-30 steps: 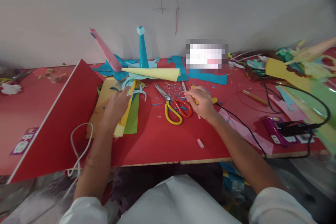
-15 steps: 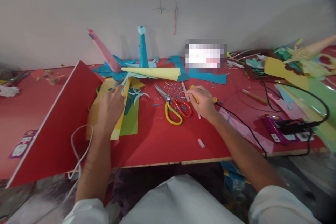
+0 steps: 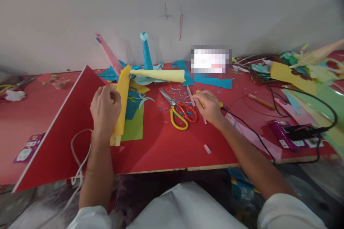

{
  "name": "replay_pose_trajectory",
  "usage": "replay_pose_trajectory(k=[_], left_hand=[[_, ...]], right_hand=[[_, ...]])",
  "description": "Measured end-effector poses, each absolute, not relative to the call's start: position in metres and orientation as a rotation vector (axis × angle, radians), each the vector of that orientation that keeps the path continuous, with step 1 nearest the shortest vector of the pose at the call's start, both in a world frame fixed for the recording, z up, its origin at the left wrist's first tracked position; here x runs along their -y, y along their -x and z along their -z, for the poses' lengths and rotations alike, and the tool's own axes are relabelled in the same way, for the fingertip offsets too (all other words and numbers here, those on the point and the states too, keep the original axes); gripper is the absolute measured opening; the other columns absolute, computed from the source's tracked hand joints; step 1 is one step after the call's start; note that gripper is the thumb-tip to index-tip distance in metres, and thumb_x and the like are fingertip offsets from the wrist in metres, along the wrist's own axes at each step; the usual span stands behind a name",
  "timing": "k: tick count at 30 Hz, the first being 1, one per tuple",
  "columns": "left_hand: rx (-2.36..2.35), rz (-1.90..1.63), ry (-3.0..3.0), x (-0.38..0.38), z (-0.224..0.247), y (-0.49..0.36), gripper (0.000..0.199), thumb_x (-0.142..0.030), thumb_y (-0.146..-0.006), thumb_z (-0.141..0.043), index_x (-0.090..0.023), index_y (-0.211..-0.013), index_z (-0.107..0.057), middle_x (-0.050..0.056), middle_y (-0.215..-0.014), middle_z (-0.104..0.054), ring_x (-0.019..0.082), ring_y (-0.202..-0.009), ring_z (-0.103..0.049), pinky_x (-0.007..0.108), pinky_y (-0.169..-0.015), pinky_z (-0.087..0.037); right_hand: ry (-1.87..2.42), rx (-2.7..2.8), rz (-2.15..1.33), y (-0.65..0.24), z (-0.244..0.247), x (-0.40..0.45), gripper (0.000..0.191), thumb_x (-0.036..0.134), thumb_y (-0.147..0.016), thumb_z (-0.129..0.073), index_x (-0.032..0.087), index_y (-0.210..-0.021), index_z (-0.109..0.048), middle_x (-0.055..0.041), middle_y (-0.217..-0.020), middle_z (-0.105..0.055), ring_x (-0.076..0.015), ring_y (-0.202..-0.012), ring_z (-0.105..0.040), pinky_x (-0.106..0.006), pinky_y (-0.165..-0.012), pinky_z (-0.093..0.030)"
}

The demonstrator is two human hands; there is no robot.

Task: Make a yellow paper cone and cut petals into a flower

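Head view: left hand [image 3: 105, 111] pinches lifted yellow paper [image 3: 124, 102], nine o'clock of scissors [image 3: 173, 103]; right hand [image 3: 211, 106] curls over yellow-ended tool [image 3: 220, 104], grip unclear. Blue cone [image 3: 146, 55], eleven o'clock, looks rolled; yellow paper apparently unfinished.

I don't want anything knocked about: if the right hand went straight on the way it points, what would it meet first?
Probably the thin pale stick lying just ahead of the right hand; depth is hard to judge, and the two may already touch.
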State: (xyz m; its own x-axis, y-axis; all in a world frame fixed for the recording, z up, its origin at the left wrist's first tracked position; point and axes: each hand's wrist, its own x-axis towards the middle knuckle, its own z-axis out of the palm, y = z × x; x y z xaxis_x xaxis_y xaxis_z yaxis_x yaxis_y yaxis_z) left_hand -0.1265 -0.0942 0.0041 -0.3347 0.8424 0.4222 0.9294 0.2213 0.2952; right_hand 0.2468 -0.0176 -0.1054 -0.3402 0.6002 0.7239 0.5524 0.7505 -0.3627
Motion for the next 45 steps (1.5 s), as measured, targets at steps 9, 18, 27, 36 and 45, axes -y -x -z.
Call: replay_pose_trajectory(k=[9, 18, 27, 36, 45], left_hand=[[1.82, 1.451, 2.004, 0.099, 0.002, 0.102, 0.032, -0.026, -0.101, -0.058, -0.021, -0.072, -0.044, -0.003, -0.068, -0.043, 0.013, -0.063, -0.042, 0.029, -0.063, -0.033], [1.177, 1.191, 3.135, 0.103, 0.047, 0.042, 0.029, -0.036, -0.113, -0.044, -0.019, -0.117, -0.067, 0.016, -0.135, -0.071, 0.025, -0.128, -0.068, 0.038, -0.105, -0.056], [1.26, 0.754, 3.11, 0.096, 0.078, 0.037, 0.036, -0.033, -0.112, -0.044, -0.022, -0.141, -0.064, 0.014, -0.154, -0.064, 0.027, -0.145, -0.06, 0.048, -0.123, -0.05], [1.714, 0.357, 2.599, 0.083, 0.091, 0.059, 0.054, -0.014, -0.097, -0.05, -0.022, -0.149, -0.057, 0.014, -0.165, -0.054, 0.035, -0.161, -0.04, 0.07, -0.134, -0.017], [1.721, 0.522, 2.444, 0.078, 0.097, 0.067, 0.028, -0.034, -0.109, -0.046, -0.02, -0.119, -0.069, 0.018, -0.153, -0.063, 0.037, -0.155, -0.047, 0.076, -0.131, -0.016]], right_hand=[[0.918, 1.943, -0.31, -0.24, 0.093, 0.029, 0.02, 0.027, -0.106, -0.056, 0.027, -0.103, -0.076, -0.0059, -0.088, -0.079, -0.0268, -0.091, -0.072, -0.044, -0.088, -0.057], [0.778, 1.857, -1.357, -0.21, 0.087, 0.057, 0.068, 0.072, -0.103, -0.051, 0.028, -0.154, -0.052, -0.0119, -0.129, -0.079, -0.0295, -0.117, -0.077, -0.043, -0.097, -0.063], [1.073, 1.93, -0.796, -0.21, 0.098, 0.053, 0.034, 0.03, -0.101, -0.058, 0.024, -0.133, -0.069, -0.0084, -0.101, -0.085, -0.0299, -0.093, -0.082, -0.042, -0.084, -0.063], [1.165, 1.693, -0.48, -0.229, 0.093, 0.035, 0.014, 0.034, -0.098, -0.057, 0.023, -0.099, -0.067, -0.0036, -0.079, -0.075, -0.0209, -0.069, -0.071, -0.032, -0.064, -0.052], [1.119, 1.582, -0.583, -0.24, 0.094, 0.025, 0.024, 0.046, -0.1, -0.063, 0.024, -0.095, -0.068, -0.0034, -0.082, -0.072, -0.0196, -0.071, -0.067, -0.032, -0.064, -0.05]])
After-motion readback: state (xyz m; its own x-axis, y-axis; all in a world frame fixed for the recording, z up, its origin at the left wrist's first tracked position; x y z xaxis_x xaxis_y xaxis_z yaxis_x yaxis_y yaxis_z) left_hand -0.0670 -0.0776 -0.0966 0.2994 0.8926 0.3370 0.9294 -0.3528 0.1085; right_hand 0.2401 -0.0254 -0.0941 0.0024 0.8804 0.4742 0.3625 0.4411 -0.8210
